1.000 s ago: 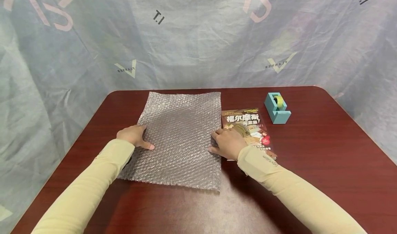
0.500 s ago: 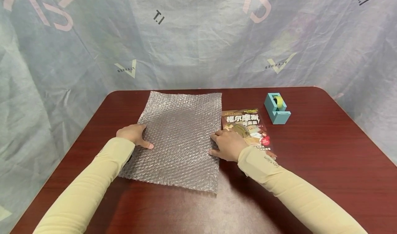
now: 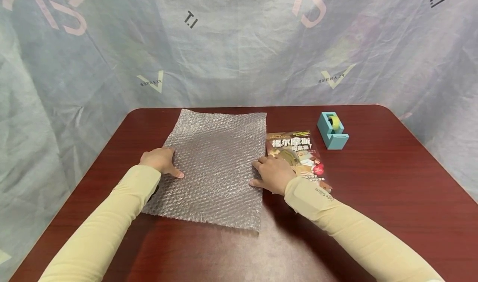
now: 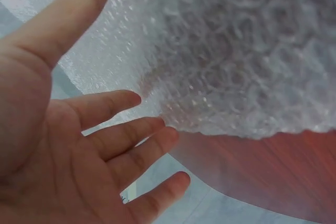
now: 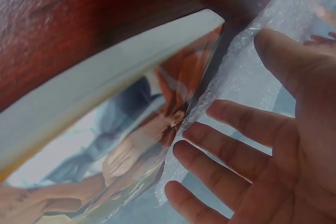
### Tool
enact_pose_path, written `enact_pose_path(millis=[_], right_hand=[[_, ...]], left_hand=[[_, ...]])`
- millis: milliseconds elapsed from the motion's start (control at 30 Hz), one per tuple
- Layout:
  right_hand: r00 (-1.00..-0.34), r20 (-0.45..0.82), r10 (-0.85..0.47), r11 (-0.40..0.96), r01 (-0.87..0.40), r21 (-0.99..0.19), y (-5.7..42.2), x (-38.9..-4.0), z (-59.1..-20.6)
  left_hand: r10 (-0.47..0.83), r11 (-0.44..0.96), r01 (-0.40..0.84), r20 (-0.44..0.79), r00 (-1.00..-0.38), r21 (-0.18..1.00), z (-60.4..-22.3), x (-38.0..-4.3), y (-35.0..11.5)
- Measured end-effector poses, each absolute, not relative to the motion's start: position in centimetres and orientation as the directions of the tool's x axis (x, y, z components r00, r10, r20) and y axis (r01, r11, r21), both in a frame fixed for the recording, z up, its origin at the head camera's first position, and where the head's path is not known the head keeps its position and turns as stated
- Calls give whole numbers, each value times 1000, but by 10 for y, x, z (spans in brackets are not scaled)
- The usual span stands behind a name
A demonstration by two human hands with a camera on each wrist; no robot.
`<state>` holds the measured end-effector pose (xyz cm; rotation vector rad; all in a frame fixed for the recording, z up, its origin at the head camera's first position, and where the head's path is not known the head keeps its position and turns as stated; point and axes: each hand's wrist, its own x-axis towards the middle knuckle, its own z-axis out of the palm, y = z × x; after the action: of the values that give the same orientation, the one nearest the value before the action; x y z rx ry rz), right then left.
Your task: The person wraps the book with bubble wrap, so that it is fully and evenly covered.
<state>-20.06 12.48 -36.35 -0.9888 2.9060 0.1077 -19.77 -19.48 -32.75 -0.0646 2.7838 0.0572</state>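
Observation:
A sheet of clear bubble wrap (image 3: 216, 170) lies flat on the dark red table. My left hand (image 3: 158, 160) touches its left edge; in the left wrist view that hand (image 4: 89, 129) has its fingers spread and relaxed, fingertips at the wrap (image 4: 220, 66). At the right edge rests my right hand (image 3: 274, 174), thumb and fingertips on the wrap. Its fingers (image 5: 226, 177) look straight and apart in the right wrist view. Partly beneath the right hand and forearm lies a book (image 3: 293, 143) with a colourful cover, beside the wrap; its white page edge (image 5: 105, 61) shows up close.
A light blue tape dispenser (image 3: 332, 130) with a yellow roll stands behind and right of the book. The reddish table (image 3: 392, 182) extends to both sides, and a grey printed cloth (image 3: 239, 45) hangs along its back and sides.
The wrap's near right corner has shifted slightly left. Both hands stay almost where they were; the book and tape dispenser have not moved.

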Motion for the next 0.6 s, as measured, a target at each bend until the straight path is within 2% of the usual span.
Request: enact_pose_path(millis=[333,600], right_hand=[[-795,-78,-602,790,-607,87,122,-203,-369],[-789,-42,-614,780,-614,123,122,-204,-372]], left_hand=[[-40,998,-55,-346,-937,31,-333,-200,-194],[-48,994,-80,-358,-932,75,-338,-202,-197]])
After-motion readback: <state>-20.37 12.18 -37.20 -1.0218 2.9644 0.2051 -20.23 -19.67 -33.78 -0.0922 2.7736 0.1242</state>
